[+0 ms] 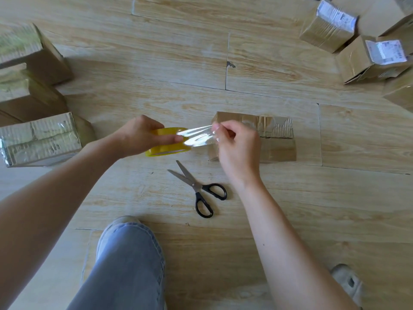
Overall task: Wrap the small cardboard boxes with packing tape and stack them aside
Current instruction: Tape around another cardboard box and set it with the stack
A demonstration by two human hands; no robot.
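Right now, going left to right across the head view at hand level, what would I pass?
Taped box → left hand → yellow tape roll → tape strip → right hand → cardboard box.

Right hand [237, 148] hides box [279, 148] left part; label [385, 51] print unreadable.

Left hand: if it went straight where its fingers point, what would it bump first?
Probably the right hand, pinching the end of the strip. The left hand grips the roll, its fingers pointing right along that strip. The box lies just beyond; depth is unclear.
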